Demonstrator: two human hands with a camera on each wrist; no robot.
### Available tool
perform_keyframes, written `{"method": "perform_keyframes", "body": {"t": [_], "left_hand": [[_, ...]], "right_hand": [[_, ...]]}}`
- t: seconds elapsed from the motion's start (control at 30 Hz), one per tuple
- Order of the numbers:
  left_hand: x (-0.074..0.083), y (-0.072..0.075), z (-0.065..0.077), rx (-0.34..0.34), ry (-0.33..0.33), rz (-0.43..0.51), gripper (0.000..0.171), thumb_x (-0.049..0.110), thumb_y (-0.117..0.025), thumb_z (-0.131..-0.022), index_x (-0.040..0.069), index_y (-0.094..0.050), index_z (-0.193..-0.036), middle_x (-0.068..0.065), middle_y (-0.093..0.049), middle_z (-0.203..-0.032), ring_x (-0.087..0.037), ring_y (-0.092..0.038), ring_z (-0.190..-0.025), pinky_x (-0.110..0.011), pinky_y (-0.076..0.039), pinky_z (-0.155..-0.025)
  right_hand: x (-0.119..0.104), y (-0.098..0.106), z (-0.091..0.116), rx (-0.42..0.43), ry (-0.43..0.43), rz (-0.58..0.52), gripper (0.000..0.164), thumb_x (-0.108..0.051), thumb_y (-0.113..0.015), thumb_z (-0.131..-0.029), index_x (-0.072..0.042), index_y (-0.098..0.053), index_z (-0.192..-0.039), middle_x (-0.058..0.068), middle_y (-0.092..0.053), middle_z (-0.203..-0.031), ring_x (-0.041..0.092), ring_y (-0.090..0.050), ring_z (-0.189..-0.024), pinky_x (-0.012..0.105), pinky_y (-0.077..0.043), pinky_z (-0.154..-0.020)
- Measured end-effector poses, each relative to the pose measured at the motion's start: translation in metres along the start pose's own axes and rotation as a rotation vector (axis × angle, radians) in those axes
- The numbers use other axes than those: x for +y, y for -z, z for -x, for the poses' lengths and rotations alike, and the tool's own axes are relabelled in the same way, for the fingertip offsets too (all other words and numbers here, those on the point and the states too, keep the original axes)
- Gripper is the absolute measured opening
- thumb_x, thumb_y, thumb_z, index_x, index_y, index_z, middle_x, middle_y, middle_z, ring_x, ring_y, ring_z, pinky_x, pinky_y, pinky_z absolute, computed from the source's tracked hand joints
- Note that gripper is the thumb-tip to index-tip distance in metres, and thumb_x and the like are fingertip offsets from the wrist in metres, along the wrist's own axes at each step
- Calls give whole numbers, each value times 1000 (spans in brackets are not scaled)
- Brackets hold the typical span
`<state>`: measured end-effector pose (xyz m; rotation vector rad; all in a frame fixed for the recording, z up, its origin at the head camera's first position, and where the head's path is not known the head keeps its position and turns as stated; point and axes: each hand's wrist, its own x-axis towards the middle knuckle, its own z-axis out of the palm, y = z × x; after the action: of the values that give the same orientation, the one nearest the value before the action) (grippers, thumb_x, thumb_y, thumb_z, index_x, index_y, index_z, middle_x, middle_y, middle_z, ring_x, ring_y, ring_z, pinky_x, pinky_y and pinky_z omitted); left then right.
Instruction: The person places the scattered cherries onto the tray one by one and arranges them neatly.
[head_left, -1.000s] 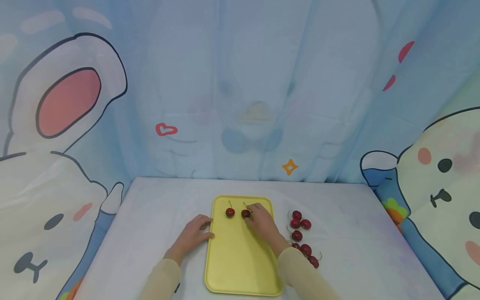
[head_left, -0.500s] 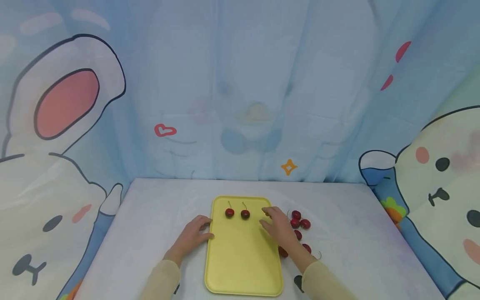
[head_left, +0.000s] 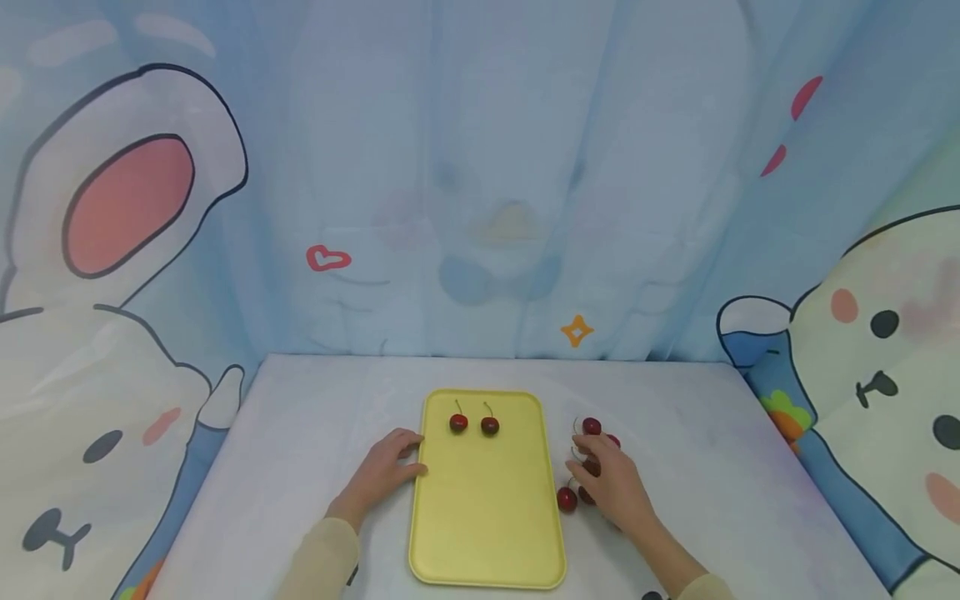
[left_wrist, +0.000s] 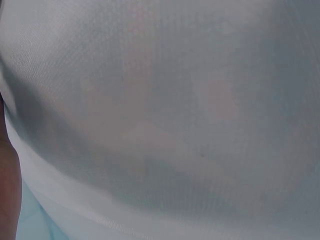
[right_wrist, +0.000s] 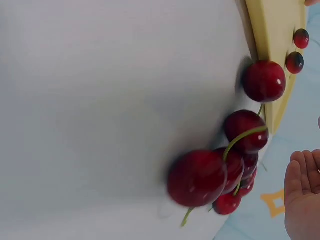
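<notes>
A yellow tray (head_left: pixel 487 517) lies on the white-covered table, and two dark red cherries with upright stems, the left cherry (head_left: pixel 458 423) and the right cherry (head_left: pixel 490 426), sit near its far end. My left hand (head_left: pixel 380 467) rests with thumb and fingertips at the tray's left edge. To the right of the tray my right hand (head_left: pixel 617 482) hovers over a group of loose cherries, thumb and forefinger apart, partly covering them. One loose cherry (head_left: pixel 567 499) lies against the tray's right side. In the right wrist view, several cherries (right_wrist: pixel 197 177) cluster below the hand (right_wrist: pixel 302 197).
A pale blue curtain (head_left: pixel 495 167) with cartoon animals hangs behind the table's back edge. The left wrist view shows mostly pale cloth (left_wrist: pixel 160 120), with a strip of the hand at its left edge.
My right hand has let go of the second cherry on the tray and moved right, over the loose cherries. One loose cherry has shifted left, against the tray. My left hand stays put.
</notes>
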<state>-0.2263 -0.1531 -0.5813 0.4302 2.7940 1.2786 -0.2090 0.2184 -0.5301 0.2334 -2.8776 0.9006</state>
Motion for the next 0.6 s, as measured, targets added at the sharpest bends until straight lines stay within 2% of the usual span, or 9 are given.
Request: {"method": "perform_keyframes", "body": {"t": [0.17, 0.37, 0.6], "left_hand": [[2, 2, 0, 3, 11, 14, 45, 21, -76, -86, 4, -60, -125, -7, -59, -122, -22, -61, -110, -39, -51, -98], [4, 3, 1, -2, 19, 25, 45, 20, -76, -86, 5, -60, -126, -6, -58, -122, -20, -60, -110, -38, -51, -99], [2, 3, 1, -9, 8, 16, 45, 21, -76, -86, 4, -60, -125, -6, -59, -122, -21, -60, -110, -38, -51, -99]], "right_hand": [[9, 10, 14, 7, -30, 49, 45, -17, -75, -87, -4, -60, -128, 12, -61, -120, 29, -62, -106, 46, -57, -88], [19, 23, 34, -8, -113, 100, 47, -21, -74, -88, -2, -57, -128, 18, -59, -122, 36, -60, -110, 50, -56, -89], [38, 34, 54, -98, -243, 91, 51, -23, -72, -90, 3, -55, -129, 23, -57, -124, 40, -58, -112, 52, -54, -91]]}}
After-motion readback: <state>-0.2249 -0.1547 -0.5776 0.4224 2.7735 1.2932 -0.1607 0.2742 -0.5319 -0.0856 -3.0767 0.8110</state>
